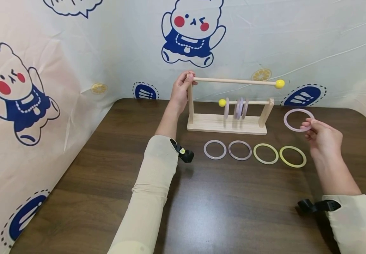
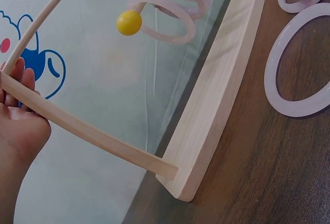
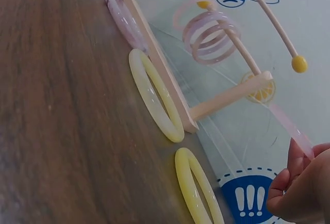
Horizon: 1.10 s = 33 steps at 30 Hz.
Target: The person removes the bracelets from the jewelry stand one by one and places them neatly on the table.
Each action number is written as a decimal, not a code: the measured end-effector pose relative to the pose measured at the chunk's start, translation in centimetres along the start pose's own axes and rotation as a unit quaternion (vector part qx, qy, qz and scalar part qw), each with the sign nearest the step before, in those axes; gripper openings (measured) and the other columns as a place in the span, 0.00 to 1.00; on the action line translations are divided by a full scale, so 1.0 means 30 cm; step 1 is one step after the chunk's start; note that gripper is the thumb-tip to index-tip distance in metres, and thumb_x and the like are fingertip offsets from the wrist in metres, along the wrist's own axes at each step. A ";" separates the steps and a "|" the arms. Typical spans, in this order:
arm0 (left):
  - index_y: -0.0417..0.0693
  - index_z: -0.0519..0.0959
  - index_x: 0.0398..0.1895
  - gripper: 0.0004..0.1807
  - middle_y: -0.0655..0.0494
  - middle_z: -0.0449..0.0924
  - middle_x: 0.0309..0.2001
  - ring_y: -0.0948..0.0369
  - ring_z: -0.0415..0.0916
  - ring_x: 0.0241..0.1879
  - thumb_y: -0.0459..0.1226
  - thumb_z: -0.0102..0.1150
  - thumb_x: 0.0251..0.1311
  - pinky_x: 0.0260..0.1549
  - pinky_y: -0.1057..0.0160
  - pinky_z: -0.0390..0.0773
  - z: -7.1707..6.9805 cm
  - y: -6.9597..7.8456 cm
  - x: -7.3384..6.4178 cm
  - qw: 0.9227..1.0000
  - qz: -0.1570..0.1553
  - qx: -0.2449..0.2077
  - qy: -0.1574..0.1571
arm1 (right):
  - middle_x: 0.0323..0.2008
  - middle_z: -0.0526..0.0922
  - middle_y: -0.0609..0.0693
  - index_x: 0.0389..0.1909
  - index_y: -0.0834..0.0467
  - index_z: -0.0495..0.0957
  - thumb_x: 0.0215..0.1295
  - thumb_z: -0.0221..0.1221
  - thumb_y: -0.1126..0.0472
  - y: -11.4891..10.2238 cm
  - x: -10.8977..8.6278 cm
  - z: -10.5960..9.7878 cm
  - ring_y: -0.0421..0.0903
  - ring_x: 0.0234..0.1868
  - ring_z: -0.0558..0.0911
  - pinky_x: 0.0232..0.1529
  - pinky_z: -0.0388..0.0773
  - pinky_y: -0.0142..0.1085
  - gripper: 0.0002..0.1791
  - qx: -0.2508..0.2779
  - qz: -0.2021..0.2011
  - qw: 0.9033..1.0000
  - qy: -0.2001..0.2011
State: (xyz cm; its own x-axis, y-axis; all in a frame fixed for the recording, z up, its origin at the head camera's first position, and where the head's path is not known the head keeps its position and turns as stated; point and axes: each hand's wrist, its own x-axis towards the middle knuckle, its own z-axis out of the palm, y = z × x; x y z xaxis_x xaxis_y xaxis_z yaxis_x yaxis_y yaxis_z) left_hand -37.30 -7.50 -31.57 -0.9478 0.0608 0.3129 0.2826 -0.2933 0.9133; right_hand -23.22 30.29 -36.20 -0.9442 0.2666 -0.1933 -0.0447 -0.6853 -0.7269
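Note:
My left hand (image 1: 180, 91) grips the top of the taller left post of a wooden bangle stand (image 1: 227, 123), thumb on the post's top end. From that post runs the upper rod (image 1: 233, 81), bare, with a yellow ball (image 1: 279, 84) at its free right end. Several pale pink and lilac bangles (image 1: 239, 107) hang on the lower rod, which comes from the shorter right post and ends in another yellow ball (image 2: 129, 23). Right of the stand, my right hand (image 1: 325, 139) pinches a pink bangle (image 1: 285, 120) at its near edge, raised above the table.
In front of the stand a row of bangles lies flat: a lilac one (image 1: 205, 150), a purplish one (image 1: 240, 159), a yellow-green one (image 1: 255, 153) and a yellow one (image 1: 293, 166). A printed cloth (image 1: 132, 46) hangs behind the dark wooden table (image 1: 107, 169).

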 end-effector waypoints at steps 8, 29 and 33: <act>0.46 0.74 0.36 0.06 0.58 0.71 0.34 0.60 0.71 0.36 0.35 0.46 0.68 0.54 0.58 0.60 0.002 0.000 -0.001 1.000 0.001 -0.015 -0.002 | 0.19 0.82 0.57 0.25 0.68 0.82 0.63 0.55 0.71 -0.013 -0.003 -0.029 0.47 0.19 0.82 0.20 0.68 0.33 0.10 -0.004 0.014 1.000 -0.002; 0.33 0.70 0.46 0.13 0.60 0.72 0.34 0.60 0.71 0.37 0.36 0.45 0.68 0.50 0.60 0.62 0.004 0.000 -0.001 1.000 0.005 0.002 -0.006 | 0.21 0.82 0.57 0.27 0.68 0.82 0.62 0.56 0.71 -0.012 -0.043 -0.062 0.47 0.21 0.82 0.21 0.70 0.33 0.08 -0.035 0.009 0.999 -0.027; 0.33 0.70 0.46 0.13 0.59 0.72 0.34 0.60 0.71 0.37 0.36 0.46 0.68 0.49 0.62 0.63 0.001 0.001 -0.002 1.000 0.000 -0.001 -0.004 | 0.21 0.82 0.58 0.28 0.69 0.82 0.65 0.52 0.71 -0.011 -0.046 -0.070 0.48 0.21 0.82 0.21 0.70 0.34 0.11 -0.016 0.024 0.998 -0.054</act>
State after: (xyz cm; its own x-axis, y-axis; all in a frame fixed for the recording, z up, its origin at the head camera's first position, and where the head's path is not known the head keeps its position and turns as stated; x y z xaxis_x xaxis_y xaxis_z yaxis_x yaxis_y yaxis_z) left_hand -37.24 -7.48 -31.56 -0.9465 0.0683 0.3153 0.2828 -0.2949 0.9127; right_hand -21.21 31.57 -37.06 -0.9749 0.1584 -0.1566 0.0095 -0.6727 -0.7399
